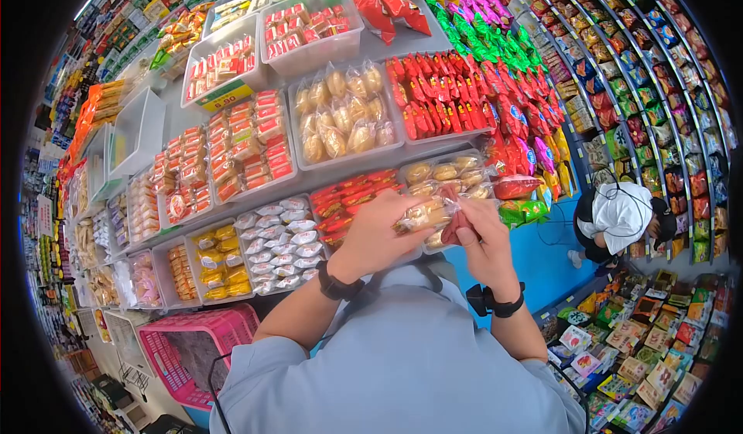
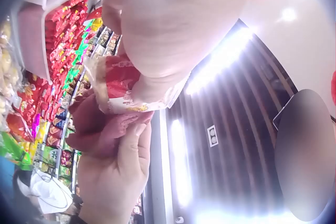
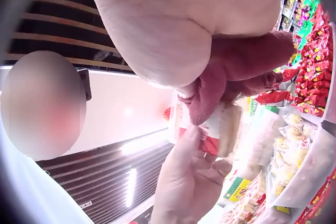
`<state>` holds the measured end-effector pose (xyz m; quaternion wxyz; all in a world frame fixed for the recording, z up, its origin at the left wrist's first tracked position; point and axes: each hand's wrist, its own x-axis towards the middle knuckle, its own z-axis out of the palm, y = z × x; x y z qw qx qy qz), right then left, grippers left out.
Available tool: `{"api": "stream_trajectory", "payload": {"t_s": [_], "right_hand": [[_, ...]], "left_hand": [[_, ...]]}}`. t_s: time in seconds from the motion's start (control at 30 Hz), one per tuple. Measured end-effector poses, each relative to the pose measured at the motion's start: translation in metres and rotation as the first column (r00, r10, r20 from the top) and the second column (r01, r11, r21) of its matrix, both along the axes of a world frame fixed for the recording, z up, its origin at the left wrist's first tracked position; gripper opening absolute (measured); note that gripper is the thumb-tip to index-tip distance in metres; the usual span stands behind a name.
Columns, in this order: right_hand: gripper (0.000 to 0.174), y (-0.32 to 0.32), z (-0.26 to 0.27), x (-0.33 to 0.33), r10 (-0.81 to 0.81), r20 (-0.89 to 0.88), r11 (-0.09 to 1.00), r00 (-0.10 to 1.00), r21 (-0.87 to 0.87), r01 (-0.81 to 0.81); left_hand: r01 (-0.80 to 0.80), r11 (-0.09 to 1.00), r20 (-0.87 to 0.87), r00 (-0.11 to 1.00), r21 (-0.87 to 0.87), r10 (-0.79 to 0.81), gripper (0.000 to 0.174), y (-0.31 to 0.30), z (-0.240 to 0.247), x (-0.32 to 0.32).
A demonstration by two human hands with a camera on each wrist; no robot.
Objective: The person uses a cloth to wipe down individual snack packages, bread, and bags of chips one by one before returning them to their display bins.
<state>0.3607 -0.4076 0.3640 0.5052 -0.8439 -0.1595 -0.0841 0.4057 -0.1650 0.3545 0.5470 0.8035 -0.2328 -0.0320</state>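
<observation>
Here, both hands (image 1: 371, 236) grip a wrapped snack (image 1: 427, 216).

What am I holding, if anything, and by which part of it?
A clear-wrapped snack. Your left hand grips it around one end, and your right hand has it at the other end, fingers and thumb on the wrapper.

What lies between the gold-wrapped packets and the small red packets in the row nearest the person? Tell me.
White-wrapped packets lie between the gold-wrapped packets and the small red packets, as the head view shows.
</observation>
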Motion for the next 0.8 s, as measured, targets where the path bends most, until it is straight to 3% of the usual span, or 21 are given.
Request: {"api": "stream_trajectory", "payload": {"t_s": [0.07,0.1,0.17,0.2,0.27,0.33,0.37,0.4,0.43,0.5,0.53,0.6,0.8], "right_hand": [[0.037,0.002,0.007,-0.006,0.036,-0.251,0.952,0.967,0.303,0.043],[0.037,0.001,0.0,-0.004,-0.022,-0.234,0.873,0.972,0.469,0.133],[0.036,-0.003,-0.019,0.001,-0.14,-0.235,0.61,0.962,0.745,0.27],[0.038,-0.004,-0.016,0.003,-0.21,-0.205,0.59,0.956,0.753,0.291],[0.038,-0.01,-0.01,-0.006,-0.15,-0.201,0.783,0.968,0.574,0.241],[0.04,0.0,0.001,-0.005,-0.052,-0.049,0.945,0.997,0.32,0.065],[0.043,0.005,0.006,-0.005,0.008,0.033,0.982,0.999,0.188,-0.014],[0.047,0.012,0.011,0.003,0.086,0.184,0.993,0.979,-0.101,-0.068],[0.051,0.017,0.013,0.006,0.202,0.3,0.919,0.932,-0.388,-0.074],[0.056,0.026,0.008,0.006,0.146,0.232,0.937,0.962,-0.343,-0.059],[0.059,0.028,0.004,0.006,0.122,0.194,0.946,0.973,-0.321,-0.054],[0.056,0.026,0.0,0.006,0.108,0.15,0.959,0.983,-0.277,-0.063],[0.041,0.017,-0.005,0.007,0.068,0.131,0.974,0.989,-0.225,-0.037]], "left_hand": [[0.005,1.0,0.016,1.0,0.021,-0.006,0.05,-0.002,-0.007,0.0],[0.009,0.999,0.025,1.0,0.032,-0.01,0.05,-0.002,-0.009,0.0],[0.026,0.997,0.012,1.0,0.072,-0.027,0.05,-0.001,-0.008,0.001],[0.033,0.995,0.004,0.999,0.092,-0.034,0.05,-0.001,-0.008,0.002],[0.048,0.995,0.02,0.999,0.092,-0.05,0.049,-0.001,-0.011,0.002],[0.085,0.992,0.013,0.996,0.095,-0.086,0.048,0.0,-0.013,0.0],[0.112,0.989,0.002,0.994,0.094,-0.113,0.047,0.001,-0.012,0.0],[0.14,0.986,-0.008,0.99,0.091,-0.139,0.045,0.001,-0.011,0.001],[0.109,0.99,-0.044,0.993,0.084,-0.105,0.045,0.0,-0.007,0.0],[0.041,0.996,-0.12,0.992,0.074,-0.032,0.044,0.001,-0.001,-0.005],[0.053,0.997,-0.075,0.996,0.055,-0.049,0.044,0.001,-0.002,-0.006],[0.08,0.997,0.021,0.997,0.022,-0.081,0.044,0.002,-0.005,-0.003],[0.184,0.966,0.031,0.981,0.183,-0.193,0.044,0.006,-0.02,-0.001]]}}
